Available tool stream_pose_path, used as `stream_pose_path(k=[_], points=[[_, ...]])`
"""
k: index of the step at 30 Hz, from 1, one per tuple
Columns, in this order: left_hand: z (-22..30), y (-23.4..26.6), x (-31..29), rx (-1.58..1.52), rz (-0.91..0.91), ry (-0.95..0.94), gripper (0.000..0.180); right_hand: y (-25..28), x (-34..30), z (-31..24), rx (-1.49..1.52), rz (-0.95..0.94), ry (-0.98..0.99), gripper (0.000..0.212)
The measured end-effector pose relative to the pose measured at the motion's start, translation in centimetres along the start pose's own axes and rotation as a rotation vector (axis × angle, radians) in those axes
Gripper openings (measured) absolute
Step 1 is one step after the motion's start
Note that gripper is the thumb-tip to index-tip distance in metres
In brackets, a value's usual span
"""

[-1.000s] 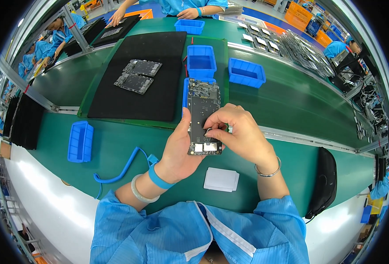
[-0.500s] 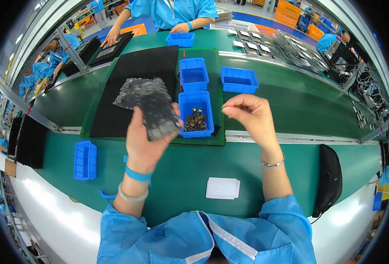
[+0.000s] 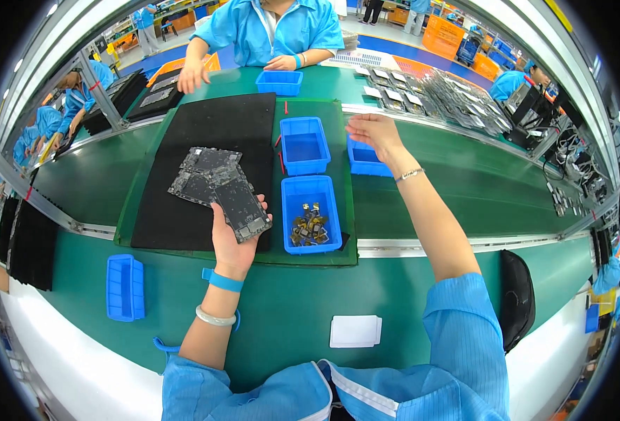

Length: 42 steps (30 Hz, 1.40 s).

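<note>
- Head view, left hand (image 3: 234,247): grips the near end of a dark circuit board (image 3: 238,203), with the thumb along the left edge and the fingertips at the right edge.
- Circuit board: is slanted, near end toward the person, far end overlapping two similar boards (image 3: 208,160) on the black mat (image 3: 250,119). Contact between them cannot be confirmed from this angle.
- Right hand (image 3: 373,133): is extended forward above the right-hand blue bin (image 3: 367,160), fingers bent and drawn together. Whether the fingertips carry a small part cannot be told; they are too small in view.
- Parts bin (image 3: 287,219): is blue, stands right of the black mat and contains a heap of small brass-coloured and dark parts.
- Middle blue bin (image 3: 306,146): stands directly beyond the parts bin.
- Left wrist: bears a blue strap (image 3: 224,283) and a pale bangle (image 3: 215,318).
- Table (image 3: 401,298): is green; near the person it carries white cards (image 3: 353,331), a black pouch (image 3: 515,298) at right and a ribbed blue bin (image 3: 125,288) at left.
- Far side: a co-worker (image 3: 282,35) in blue faces the table behind a small blue bin (image 3: 279,84).
</note>
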<state>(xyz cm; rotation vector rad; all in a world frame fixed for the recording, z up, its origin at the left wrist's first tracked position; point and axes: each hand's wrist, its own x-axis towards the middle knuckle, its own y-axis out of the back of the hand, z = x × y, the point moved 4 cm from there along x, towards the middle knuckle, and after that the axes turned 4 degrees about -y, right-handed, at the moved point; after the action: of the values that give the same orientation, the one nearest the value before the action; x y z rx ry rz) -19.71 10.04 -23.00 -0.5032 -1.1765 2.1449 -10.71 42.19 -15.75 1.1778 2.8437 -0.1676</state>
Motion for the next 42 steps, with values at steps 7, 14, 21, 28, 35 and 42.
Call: stream_pose_path(k=[7,14,21,28,35,42], points=[[-0.3,0.3,0.6,-0.044,-0.015,0.004,0.064,-5.4,6.0,-2.0,0.007,-0.045,-0.019,0.016],[-0.6,0.6,0.8,-0.153,-0.020,0.052,0.063,-8.8,11.7,-1.6,0.192,0.050,-0.060,0.012],[-0.5,0.3,0.6,-0.110,-0.007,0.040,0.066,-10.0,16.7,0.6,0.547,0.065,-0.201,0.014],[-0.5,0.0,0.6,-0.080,0.000,0.031,0.067,-9.3,18.5,1.7,0.591,0.055,-0.247,0.015],[-0.4,0.0,0.5,-0.090,0.023,0.045,0.068,-9.3,18.4,1.6,0.518,0.101,-0.186,0.020],[-0.3,0.3,0.6,-0.081,0.023,0.047,0.069,-9.7,18.9,0.6,0.400,0.149,-0.089,0.020]])
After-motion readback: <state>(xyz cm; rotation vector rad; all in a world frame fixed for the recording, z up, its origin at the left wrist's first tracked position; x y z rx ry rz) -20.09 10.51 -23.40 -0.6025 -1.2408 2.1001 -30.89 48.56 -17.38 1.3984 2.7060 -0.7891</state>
